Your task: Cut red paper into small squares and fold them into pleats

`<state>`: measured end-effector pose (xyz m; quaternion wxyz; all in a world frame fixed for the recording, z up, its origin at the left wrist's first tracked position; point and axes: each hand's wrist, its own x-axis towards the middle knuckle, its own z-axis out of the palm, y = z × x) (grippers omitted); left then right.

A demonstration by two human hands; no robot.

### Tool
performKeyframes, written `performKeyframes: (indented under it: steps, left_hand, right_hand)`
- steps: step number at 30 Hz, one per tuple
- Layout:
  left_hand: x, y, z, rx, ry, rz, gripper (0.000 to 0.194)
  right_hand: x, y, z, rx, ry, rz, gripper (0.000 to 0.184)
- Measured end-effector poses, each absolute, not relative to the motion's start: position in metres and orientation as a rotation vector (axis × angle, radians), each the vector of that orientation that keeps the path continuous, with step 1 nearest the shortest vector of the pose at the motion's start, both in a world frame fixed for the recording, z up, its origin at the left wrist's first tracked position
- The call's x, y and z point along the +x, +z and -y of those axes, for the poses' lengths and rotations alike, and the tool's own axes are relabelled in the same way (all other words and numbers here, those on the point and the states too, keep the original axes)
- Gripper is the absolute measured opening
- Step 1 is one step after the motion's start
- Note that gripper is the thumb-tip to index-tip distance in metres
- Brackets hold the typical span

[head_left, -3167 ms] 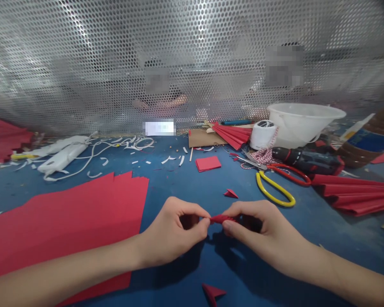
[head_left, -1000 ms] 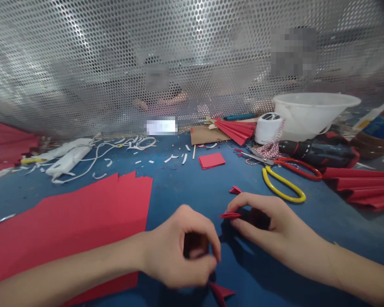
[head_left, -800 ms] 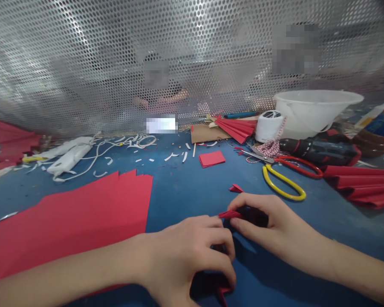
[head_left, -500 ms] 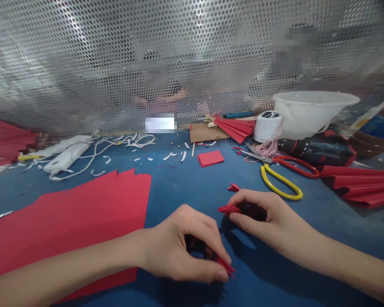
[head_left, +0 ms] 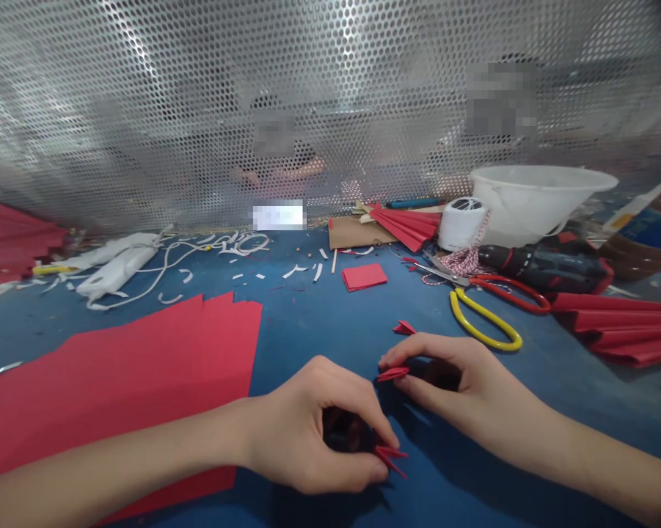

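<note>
Head view: blue tabletop (head_left: 319,330), large red paper sheet (head_left: 115,389) left of the hands. Left hand (head_left: 313,433) pinches a folded red paper piece (head_left: 389,458) between thumb and fingertips; right hand (head_left: 445,374) grips a narrow folded piece (head_left: 393,374) likewise. Loose red piece (head_left: 404,328) lies just beyond. Firm pinching near the creases should keep points aligned.

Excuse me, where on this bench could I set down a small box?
Blue worktop shows between the red card sheets and the right hand, below the small red stack. It is crowded at the far right, around the scissors, drill and white bowl.
</note>
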<state>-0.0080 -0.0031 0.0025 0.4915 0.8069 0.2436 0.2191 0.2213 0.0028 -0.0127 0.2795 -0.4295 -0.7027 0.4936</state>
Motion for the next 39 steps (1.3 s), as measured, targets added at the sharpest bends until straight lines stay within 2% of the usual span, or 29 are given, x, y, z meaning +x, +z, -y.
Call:
performKeyframes:
  steps: [9, 19, 23, 26, 29, 31, 36, 39]
  left_hand:
    - [-0.009, -0.002, 0.002, 1.986, 0.531, -0.611, 0.030]
    - [-0.007, -0.001, 0.003, 2.005, 0.585, -0.586, 0.019]
    - [-0.007, -0.001, 0.003, 2.051, 0.571, -0.569, 0.019]
    - [-0.006, 0.000, 0.004, 2.080, 0.596, -0.582, 0.018]
    - [-0.006, 0.000, 0.006, 2.118, 0.666, -0.647, 0.017]
    - [-0.007, -0.002, 0.008, 2.154, 0.721, -0.704, 0.022]
    - [-0.010, -0.010, 0.013, 2.485, 0.831, -0.661, 0.045]
    - [-0.011, -0.011, 0.015, 2.631, 0.813, -0.568, 0.041]
  right_hand:
    - [0.222, -0.016, -0.003, -1.144, 1.275, 1.906, 0.018]
    - [0.223, -0.019, -0.004, -1.128, 1.275, 1.908, 0.010]
    - [0.222, -0.020, -0.004, -1.116, 1.125, 2.001, 0.010]
    - [0.221, -0.019, -0.003, -1.047, 0.961, 2.089, 0.015]
    - [0.222, -0.014, 0.000, -0.925, 0.851, 2.133, 0.031]
    - [0.224, -0.009, 0.005, -0.867, 0.804, 2.171, 0.036]
    - [0.218, -0.007, 0.014, -0.749, 0.699, 2.331, 0.011]
    - [0.212, -0.016, 0.018, -0.534, 0.590, 2.355, 0.010]
